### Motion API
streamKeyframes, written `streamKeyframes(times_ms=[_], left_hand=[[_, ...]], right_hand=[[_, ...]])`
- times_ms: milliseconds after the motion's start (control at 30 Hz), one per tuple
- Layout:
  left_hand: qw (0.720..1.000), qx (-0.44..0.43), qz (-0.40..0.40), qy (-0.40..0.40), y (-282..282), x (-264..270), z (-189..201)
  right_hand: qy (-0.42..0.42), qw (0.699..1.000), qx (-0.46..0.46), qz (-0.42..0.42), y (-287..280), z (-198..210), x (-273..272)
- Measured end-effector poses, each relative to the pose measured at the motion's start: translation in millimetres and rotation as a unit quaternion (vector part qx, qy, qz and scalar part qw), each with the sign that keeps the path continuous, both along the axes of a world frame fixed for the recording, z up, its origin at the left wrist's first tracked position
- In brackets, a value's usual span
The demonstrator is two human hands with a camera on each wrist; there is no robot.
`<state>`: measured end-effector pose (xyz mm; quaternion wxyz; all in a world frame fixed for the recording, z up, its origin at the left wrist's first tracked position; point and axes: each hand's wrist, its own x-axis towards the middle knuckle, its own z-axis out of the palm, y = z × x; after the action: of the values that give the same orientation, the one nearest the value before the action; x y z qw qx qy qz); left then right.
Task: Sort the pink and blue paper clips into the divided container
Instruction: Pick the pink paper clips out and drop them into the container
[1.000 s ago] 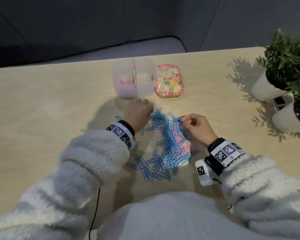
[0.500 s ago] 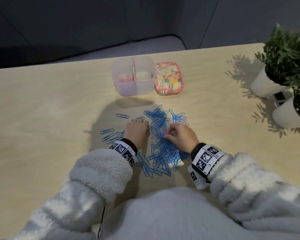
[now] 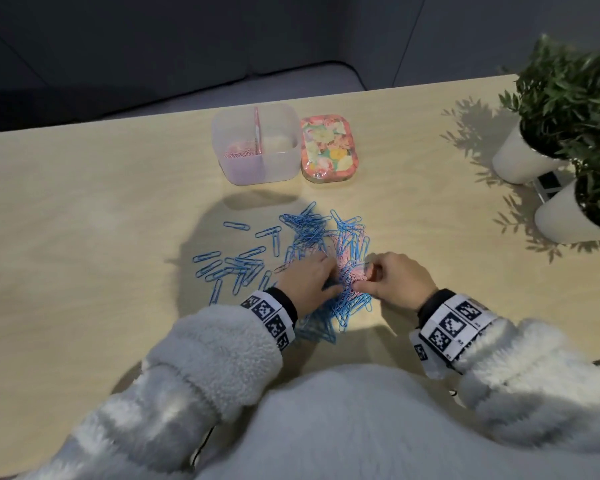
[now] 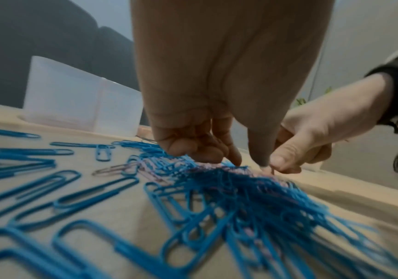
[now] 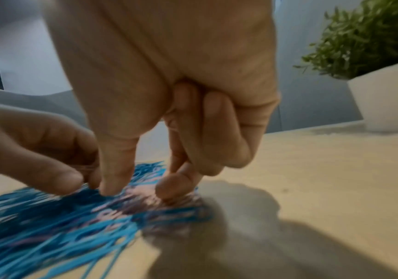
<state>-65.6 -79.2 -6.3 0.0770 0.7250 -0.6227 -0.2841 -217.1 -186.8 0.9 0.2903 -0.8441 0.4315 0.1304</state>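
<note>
A heap of blue paper clips point(image 3: 321, 237) lies mid-table, with a clump of pink paper clips point(image 3: 347, 271) showing in its near part. My left hand point(image 3: 307, 278) and right hand point(image 3: 394, 280) meet over that clump, fingers curled down into it. In the right wrist view the left thumb and forefinger pinch a thin pink clip point(image 5: 86, 167). The right thumb point(image 5: 113, 186) and forefinger point(image 5: 169, 186) press either side of pink clips point(image 5: 142, 196). The translucent divided container point(image 3: 255, 168) stands beyond the heap, with pink clips point(image 3: 238, 153) in its left compartment.
A floral lid point(image 3: 328, 150) lies just right of the container. Loose blue clips point(image 3: 229, 268) are scattered left of the heap. Two white pots with green plants point(image 3: 520, 161) point(image 3: 565, 216) stand at the table's right edge.
My left hand has come back from near the container to the heap. The right hand has drawn nearer too. Both now meet over the pink clump, and blue clips lie spread to the left.
</note>
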Motion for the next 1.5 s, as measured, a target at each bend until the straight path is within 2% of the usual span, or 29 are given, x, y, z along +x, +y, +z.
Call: streamKeyframes(times_ms=[100, 267, 400, 467, 567, 633, 733, 767, 800, 900, 933, 1033, 1133, 1233, 1300, 1367, 1433, 1500], left_hand=[[0.999, 0.01, -0.023, -0.025, 7, 7, -1], [0.998, 0.042, -0.014, -0.051, 19, 37, 1], [0.999, -0.011, 0.025, -0.022, 10, 34, 5], [0.999, -0.026, 0.025, 0.007, -2, 24, 6], [0.998, -0.046, 0.006, 0.041, -19, 6, 8], [0.999, -0.043, -0.009, 0.03, -27, -4, 8], [0.999, -0.015, -0.037, -0.029, -35, -8, 1], [0.998, -0.019, -0.036, -0.037, -36, -7, -2], [0.999, -0.028, -0.027, -0.034, -36, -5, -3], [0.998, -0.052, 0.017, 0.012, -31, 5, 0], [0.997, -0.062, 0.035, 0.029, -29, 10, 1], [0.988, -0.089, 0.095, 0.088, -19, 25, 10], [0.978, -0.073, 0.129, 0.147, -13, 38, 16], [0.955, -0.059, 0.181, 0.229, -11, 45, 21], [0.922, -0.028, 0.228, 0.313, -11, 44, 22], [0.894, 0.013, 0.257, 0.366, -11, 41, 22], [0.899, 0.04, 0.255, 0.354, -12, 38, 15], [0.921, 0.032, 0.232, 0.312, -13, 34, 6]], right_hand=[[-0.011, 1.0, -0.001, 0.004, 11, -9, 9], [-0.067, 0.994, 0.081, -0.033, 1, -10, 8], [-0.155, 0.969, 0.155, -0.112, -14, -1, -2], [-0.202, 0.947, 0.193, -0.159, -17, 7, -6], [-0.287, 0.895, 0.256, -0.226, -19, 15, -11], [-0.312, 0.87, 0.277, -0.264, -19, 15, -12], [-0.301, 0.832, 0.319, -0.34, -18, 16, -11], [-0.287, 0.837, 0.319, -0.34, -17, 14, -12], [-0.273, 0.855, 0.302, -0.321, -15, 12, -13], [-0.222, 0.943, 0.197, -0.149, -7, -2, -16], [-0.19, 0.964, 0.162, -0.092, -4, -5, -15], [-0.08, 0.996, 0.037, 0.007, 6, -7, -10], [-0.031, 0.997, -0.055, 0.055, 14, -1, -1], [-0.038, 0.995, -0.075, 0.053, 13, -4, 1], [-0.073, 0.997, -0.015, 0.019, 6, -12, -3], [-0.155, 0.983, 0.086, -0.04, -2, -17, -7], [-0.237, 0.946, 0.179, -0.129, -7, -15, -10], [-0.283, 0.908, 0.238, -0.197, -13, -6, -12]])
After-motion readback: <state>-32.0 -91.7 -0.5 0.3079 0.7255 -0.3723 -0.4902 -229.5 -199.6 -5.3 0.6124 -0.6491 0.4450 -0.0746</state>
